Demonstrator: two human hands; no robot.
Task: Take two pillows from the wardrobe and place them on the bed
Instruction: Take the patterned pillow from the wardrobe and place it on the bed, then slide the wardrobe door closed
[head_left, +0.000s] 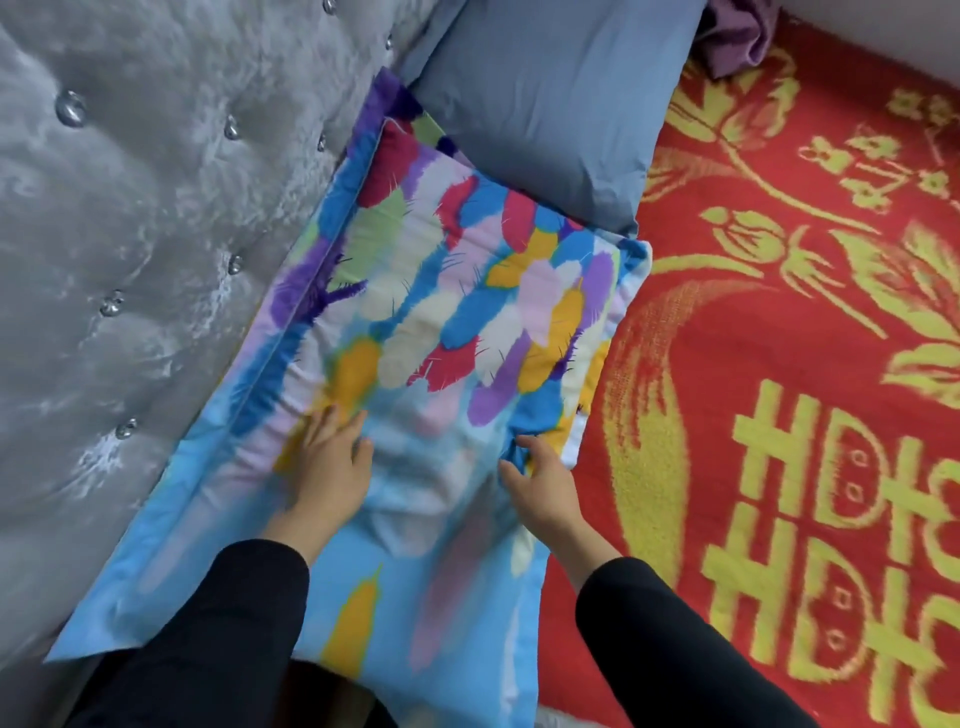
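A pillow with a bright feather pattern (441, 291) lies on the bed along the grey tufted headboard (130, 234). My left hand (330, 457) rests flat on its middle, fingers spread. My right hand (537, 480) touches the pillow near its right edge, fingers slightly curled on the fabric. A plain blue-grey pillow (550, 98) lies just beyond the patterned one, its corner overlapping it. Both pillows sit on the red and yellow blanket (779, 364) that covers the bed.
A purple cloth (737, 31) is bunched at the far edge of the blanket, past the blue-grey pillow. The headboard runs along the left side. The blanket spreads out to the right of the pillows.
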